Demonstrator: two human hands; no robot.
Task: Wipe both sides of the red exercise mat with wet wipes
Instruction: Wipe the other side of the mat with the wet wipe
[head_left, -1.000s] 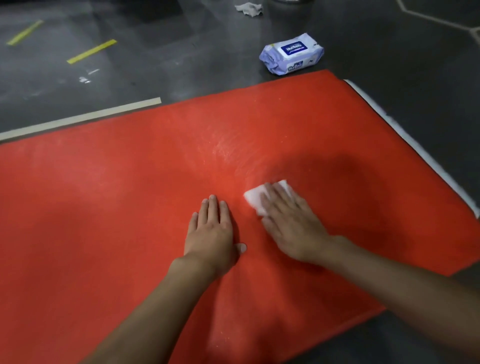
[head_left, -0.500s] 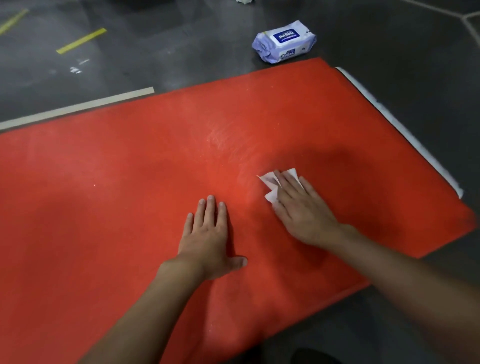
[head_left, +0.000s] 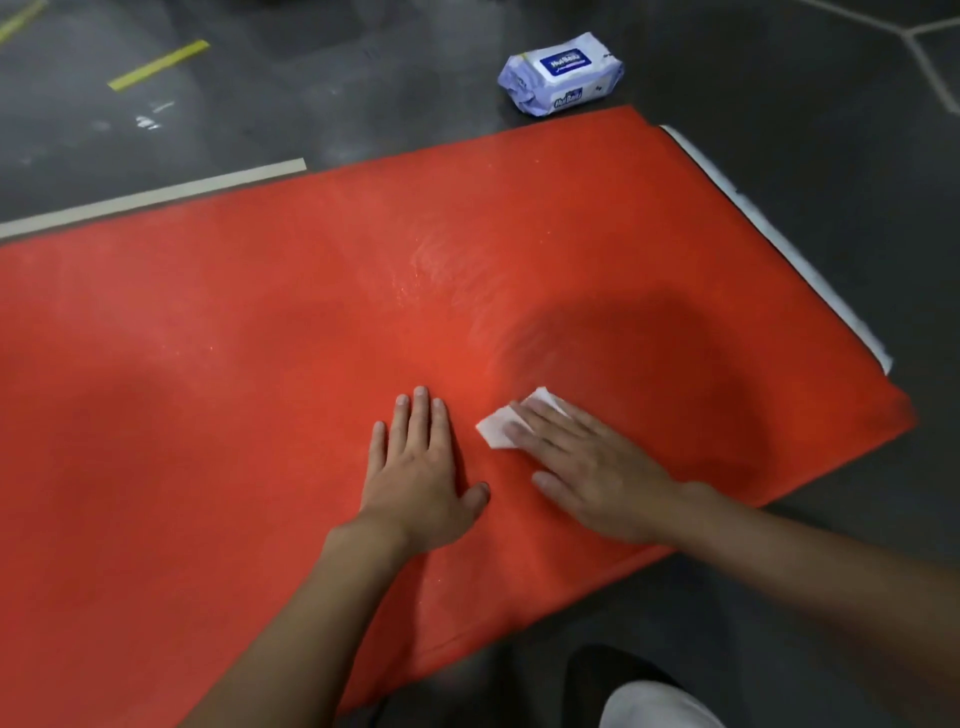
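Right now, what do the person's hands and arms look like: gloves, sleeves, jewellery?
No gloves, rings or watch on the left hand or right hand. The left forearm and right forearm are bare as far as the frame reaches, with no sleeve showing.

Wipe (head_left: 497, 430) under right hand (head_left: 592, 470), left hand (head_left: 415, 467) beside it, on mat (head_left: 208, 415); pack (head_left: 561, 73) behind

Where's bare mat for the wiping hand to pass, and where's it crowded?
Free: the wide stretch of red exercise mat left of the left hand, up to the beige tape strip; also the shaded patch between the right hand and the mat's white-edged side. Crowded: mid-mat, where the left hand lies flat beside the white wet wipe under the right hand's fingers.
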